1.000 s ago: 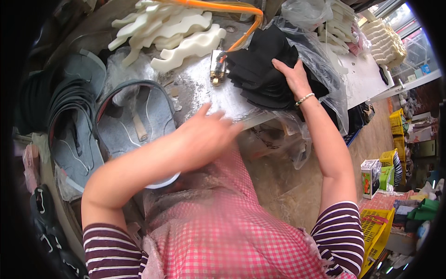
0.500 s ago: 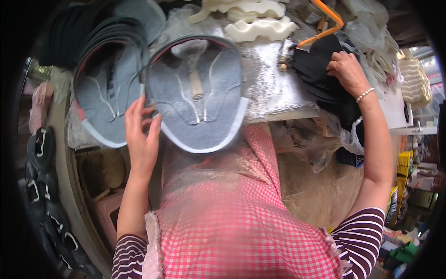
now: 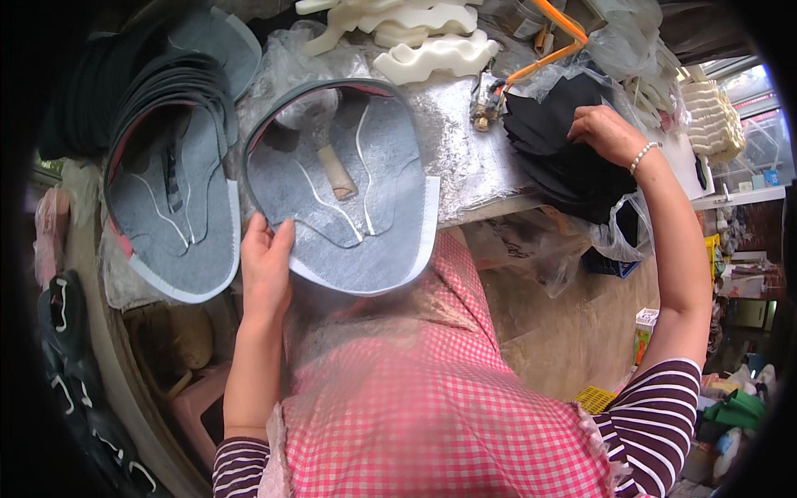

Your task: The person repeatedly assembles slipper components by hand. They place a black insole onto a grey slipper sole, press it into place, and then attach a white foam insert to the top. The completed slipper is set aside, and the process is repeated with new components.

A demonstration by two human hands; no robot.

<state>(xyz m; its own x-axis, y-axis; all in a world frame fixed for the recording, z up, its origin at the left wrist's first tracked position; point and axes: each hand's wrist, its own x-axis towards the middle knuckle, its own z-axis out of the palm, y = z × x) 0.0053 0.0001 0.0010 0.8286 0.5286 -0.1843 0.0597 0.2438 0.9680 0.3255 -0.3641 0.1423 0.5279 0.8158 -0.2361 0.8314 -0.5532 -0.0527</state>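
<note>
A grey-blue shoe upper (image 3: 390,257) with a white rim and a dark collar lies at the table's front edge, partly overhanging it. My left hand (image 3: 267,270) pinches its lower left rim between thumb and fingers. Beside it on the left is a second similar upper (image 3: 149,261), apart from my hand. On the right, my right hand (image 3: 610,137), with a beaded bracelet at its wrist, has its fingers curled down on a fanned stack of black fabric pieces (image 3: 556,166). The fingertips seem closed on one piece's edge, though they are partly hidden.
Dark uppers (image 3: 170,87) are stacked at the back left. Wavy cream foam pieces (image 3: 436,60) lie at the back. An orange hose (image 3: 552,54) runs near a brass nozzle (image 3: 481,120). Dark items with white loops (image 3: 62,332) line the left side. Plastic bags (image 3: 531,249) hang below the table.
My left hand, earlier loose between the two uppers, now grips the right one's rim. That upper has turned slightly. My right hand stays at the black stack.
</note>
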